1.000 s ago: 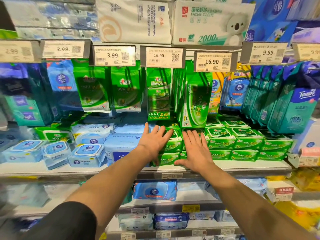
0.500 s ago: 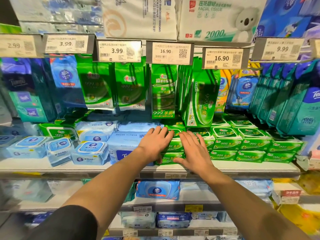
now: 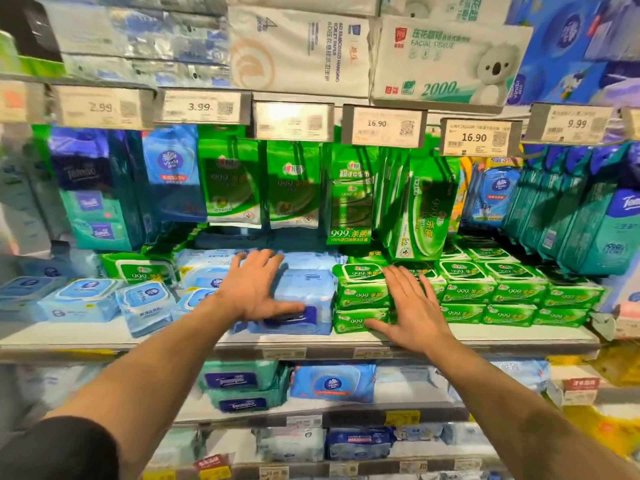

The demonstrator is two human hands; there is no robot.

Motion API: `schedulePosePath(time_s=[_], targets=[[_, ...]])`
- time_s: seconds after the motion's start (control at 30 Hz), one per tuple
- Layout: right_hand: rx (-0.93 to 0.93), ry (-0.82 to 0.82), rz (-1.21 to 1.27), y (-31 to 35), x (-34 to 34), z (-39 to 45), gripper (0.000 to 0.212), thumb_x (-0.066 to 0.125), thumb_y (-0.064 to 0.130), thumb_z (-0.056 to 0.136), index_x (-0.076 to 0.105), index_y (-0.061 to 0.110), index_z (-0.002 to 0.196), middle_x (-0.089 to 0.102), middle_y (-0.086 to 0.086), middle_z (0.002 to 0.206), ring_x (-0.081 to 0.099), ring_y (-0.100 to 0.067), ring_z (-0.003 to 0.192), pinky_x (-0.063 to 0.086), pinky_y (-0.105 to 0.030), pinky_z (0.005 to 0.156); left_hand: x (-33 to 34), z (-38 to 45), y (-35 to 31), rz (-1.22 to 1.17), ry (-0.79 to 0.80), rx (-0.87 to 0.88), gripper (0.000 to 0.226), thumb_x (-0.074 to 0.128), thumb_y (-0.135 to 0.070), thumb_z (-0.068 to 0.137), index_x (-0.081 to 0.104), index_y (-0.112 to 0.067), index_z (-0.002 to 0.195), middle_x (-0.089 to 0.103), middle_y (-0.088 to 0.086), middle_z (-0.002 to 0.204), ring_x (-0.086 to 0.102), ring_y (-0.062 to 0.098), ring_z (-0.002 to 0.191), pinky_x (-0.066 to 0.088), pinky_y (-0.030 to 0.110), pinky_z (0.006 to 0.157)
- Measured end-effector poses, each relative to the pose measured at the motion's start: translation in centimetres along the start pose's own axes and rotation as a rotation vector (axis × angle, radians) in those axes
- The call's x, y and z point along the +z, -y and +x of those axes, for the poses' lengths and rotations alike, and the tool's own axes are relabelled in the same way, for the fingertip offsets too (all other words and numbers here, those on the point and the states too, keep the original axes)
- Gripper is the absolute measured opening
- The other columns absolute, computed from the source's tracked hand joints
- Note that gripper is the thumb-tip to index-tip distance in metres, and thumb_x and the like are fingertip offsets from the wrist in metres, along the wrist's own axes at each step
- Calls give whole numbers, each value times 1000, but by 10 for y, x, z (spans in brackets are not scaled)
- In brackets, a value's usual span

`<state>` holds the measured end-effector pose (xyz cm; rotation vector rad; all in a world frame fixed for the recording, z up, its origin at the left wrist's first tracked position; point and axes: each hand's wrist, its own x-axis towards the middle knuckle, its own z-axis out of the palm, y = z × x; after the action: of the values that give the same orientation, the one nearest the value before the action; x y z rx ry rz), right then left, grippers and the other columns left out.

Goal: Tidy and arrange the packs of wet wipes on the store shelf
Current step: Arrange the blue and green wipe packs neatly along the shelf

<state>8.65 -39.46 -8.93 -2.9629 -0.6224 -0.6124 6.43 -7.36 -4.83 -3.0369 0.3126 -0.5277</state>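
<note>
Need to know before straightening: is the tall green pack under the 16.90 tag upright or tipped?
Tipped: the tall green pack leans left.

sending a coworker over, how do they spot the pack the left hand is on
On the middle shelf, find the green stacks. Just left of them lies the blue pack under the left hand: pale blue, with a dark blue label on its front.

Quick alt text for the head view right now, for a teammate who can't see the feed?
Both hands lie flat on wet-wipe packs on a store shelf: the left hand on a blue pack, the right hand on stacked green packs. More packs hang above, under price tags.
</note>
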Motion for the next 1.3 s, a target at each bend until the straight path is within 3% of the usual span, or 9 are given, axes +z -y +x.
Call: schedulePosePath(time_s=[0.1,0.27,0.43,0.53,0.67,0.8,0.97,1.17,1.3], targets=[[82,6,24,19,-5,-12,104,42,79,80,5,17,156,9,0,163,3,-17,150,-4,-38,119,-6,-24,35,21,23,-29,122,27,-101,54,36,-20,144,40,4,146,37,26,133,25,50,110],[161,-39,67,71,-9,-28,102,35,78,77,23,10,153,24,-8,159,16,-25,148,8,-40,119,-18,-61,86,49,97,-23,135,9,-106,41,37,-20,142,40,1,144,37,24,131,28,50,108],[71,-106,99,133,-23,-20,87,43,70,81,39,8,143,41,-12,146,32,-30,137,24,-44,115,-21,-92,124,115,190,-61,145,3,-106,33,30,-19,146,35,2,148,34,25,133,27,50,110],[-59,-204,150,169,-31,0,75,50,61,82,51,5,132,52,-13,132,44,-32,125,35,-45,107,-23,-107,148,84,221,-149,141,23,-105,38,27,-17,148,31,4,151,31,27,136,27,49,111],[-267,-233,220,226,-29,34,58,58,49,80,57,7,121,56,-11,121,47,-29,115,39,-41,97,-28,-139,177,94,230,-241,107,62,-76,67,25,-17,149,31,6,150,30,28,138,27,49,111],[-352,-52,214,285,-8,48,58,65,43,76,58,8,121,56,-13,126,51,-35,119,42,-44,100,-30,-173,215,71,199,-330,88,67,-61,72,36,-16,141,37,7,144,34,28,133,33,45,106],[-257,195,152,319,6,61,62,65,41,85,46,14,138,31,-9,154,28,-28,142,29,-40,114,-29,-176,253,78,249,-343,85,65,-59,74,36,-18,142,40,6,143,36,28,133,33,45,107],[-53,310,151,333,21,72,67,65,32,87,34,14,144,34,-9,151,27,-28,140,32,-44,113,-20,-144,257,-9,292,-216,85,68,-59,75,35,-18,142,42,8,138,36,29,130,31,46,107],[1,278,177,338,24,74,63,67,27,87,37,17,143,35,-5,150,27,-27,139,29,-45,114,-15,-122,248,-64,340,-147,92,71,-60,72,32,-19,144,38,9,140,37,33,128,33,48,105]])
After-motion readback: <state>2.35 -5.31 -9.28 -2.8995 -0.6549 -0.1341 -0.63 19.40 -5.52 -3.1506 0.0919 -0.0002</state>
